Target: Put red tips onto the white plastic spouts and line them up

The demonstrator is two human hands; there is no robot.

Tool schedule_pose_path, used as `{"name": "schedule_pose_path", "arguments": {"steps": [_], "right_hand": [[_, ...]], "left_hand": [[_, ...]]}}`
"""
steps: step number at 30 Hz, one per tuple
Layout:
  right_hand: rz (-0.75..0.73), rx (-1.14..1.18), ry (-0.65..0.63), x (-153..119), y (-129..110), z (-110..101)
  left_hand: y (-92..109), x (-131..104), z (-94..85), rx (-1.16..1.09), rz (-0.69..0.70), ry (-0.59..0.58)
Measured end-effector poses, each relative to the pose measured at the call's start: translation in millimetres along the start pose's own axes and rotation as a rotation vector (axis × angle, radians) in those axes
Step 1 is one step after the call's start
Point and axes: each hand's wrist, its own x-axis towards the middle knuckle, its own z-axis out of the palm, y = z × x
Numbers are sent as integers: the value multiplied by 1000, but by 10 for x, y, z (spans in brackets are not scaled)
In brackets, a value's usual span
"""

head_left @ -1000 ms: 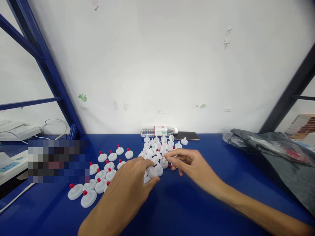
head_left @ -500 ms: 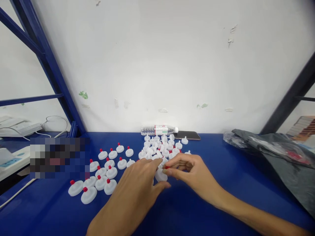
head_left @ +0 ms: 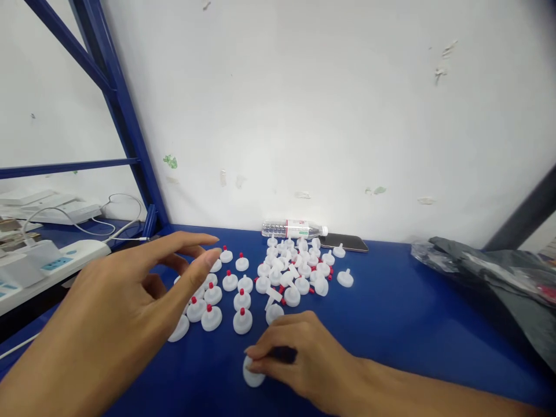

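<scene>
My right hand (head_left: 299, 359) pinches the top of a white disc-shaped piece (head_left: 253, 377) low in the middle of the blue table; its fingertips hide the tip. My left hand (head_left: 143, 289) is raised over the left side, thumb and fingers apart, holding nothing. Beside and partly behind it stand several white discs with red caps, one of them (head_left: 211, 318) close to the thumb. A pile of uncapped white pieces (head_left: 292, 296) lies in the centre, with small red caps (head_left: 331, 271) scattered among them.
Behind the pile, a clear bottle (head_left: 297, 229) lies beside a dark phone (head_left: 344, 242) along the wall. Grey plastic bags (head_left: 478, 272) rest at the right. A white power strip (head_left: 82, 250) with cables sits at the left, near a blue metal frame (head_left: 125, 127).
My left hand has moved left, away from the right hand, and opened. My right hand has come down and nearer with a white piece. The view has shifted left.
</scene>
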Motion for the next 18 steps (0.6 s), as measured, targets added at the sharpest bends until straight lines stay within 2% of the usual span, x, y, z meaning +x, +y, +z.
{"name": "schedule_pose_path", "arguments": {"steps": [3, 5, 8, 11, 13, 15, 18], "right_hand": [[-150, -230, -94, 231, -70, 108], [-233, -382, -147, 321, -121, 104], [-276, -496, -98, 329, -205, -37], [-204, -524, 49, 284, -279, -312], [-99, -571, 69, 279, -298, -497], [3, -621, 3, 296, -279, -622], [85, -623, -132, 325, -193, -666]], "left_hand": [[-33, -40, 5, 21, 32, -45], [-26, -52, 15, 16, 52, -44], [12, -57, 13, 8, 58, -45], [63, -49, -3, -7, 43, -53], [97, -33, -4, -36, 22, -69], [130, -16, 12, -71, -2, -103], [165, -2, 76, -103, 22, -154]]}}
